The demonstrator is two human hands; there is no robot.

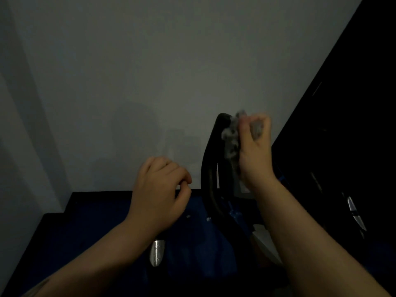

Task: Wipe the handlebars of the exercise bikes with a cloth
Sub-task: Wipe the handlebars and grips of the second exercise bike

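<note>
A black curved handlebar (pixel 211 166) of an exercise bike rises in the middle right of the dim head view, its top end near the wall. My right hand (pixel 255 151) grips a crumpled grey cloth (pixel 232 138) and presses it against the upper part of the bar. To the left of the bar, my left hand (pixel 161 189) hovers with its fingers loosely curled, holding nothing and apart from the bar. A silver grip section (pixel 157 252) of another bar shows below my left wrist.
A plain grey wall (pixel 128 71) fills the upper view. A dark panel (pixel 342 129) runs along the right side, with a shiny metal part (pixel 354 213) low on it. A dark blue floor (pixel 96 221) lies below.
</note>
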